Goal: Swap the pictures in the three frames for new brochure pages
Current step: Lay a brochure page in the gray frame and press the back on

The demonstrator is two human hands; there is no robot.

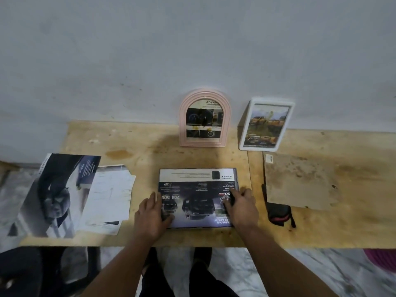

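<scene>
You are pressing your left hand [151,213] and right hand [241,205], fingers flat and gripping nothing, on the brochure page [197,198] in the near third frame, while the pink arched frame [205,118] and white frame [266,124], far right, are already standing filled.

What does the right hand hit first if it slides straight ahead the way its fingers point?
The right hand lies flat on the brochure page, fingers pointing up and slightly left. Straight on, it would cross the page's far edge, then bare table, and probably reach the pink arched frame first; depth is unclear.
</scene>
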